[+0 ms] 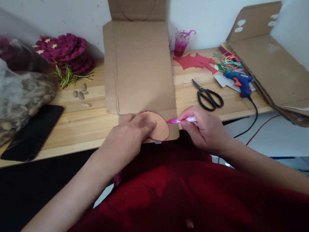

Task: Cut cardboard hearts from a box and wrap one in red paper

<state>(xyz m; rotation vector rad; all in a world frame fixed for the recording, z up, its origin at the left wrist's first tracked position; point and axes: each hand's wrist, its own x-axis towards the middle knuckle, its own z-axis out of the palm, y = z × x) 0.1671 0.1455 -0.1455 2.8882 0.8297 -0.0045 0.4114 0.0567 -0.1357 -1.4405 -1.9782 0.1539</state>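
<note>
My left hand (130, 134) lies over an oval cardboard piece (159, 128), its fingers stretched out and pressing the piece down on a large brown cardboard sheet (143, 66). A dark pink line runs around the oval's edge. In my right hand (202, 128) is a pink and white marker (187, 119), pinched between thumb and fingers. The marker's tip meets the right edge of the oval. Part of the oval's left side is hidden under my left hand.
Black-handled scissors (209, 96) and a glue gun (242, 81) lie at right, near red paper shapes (195, 61) and colourful cord (230, 61). A folded cardboard piece (276, 62) stands far right. Leftward are a phone (33, 132), a bag of peanuts (12, 99) and purple bumpy discs (67, 51).
</note>
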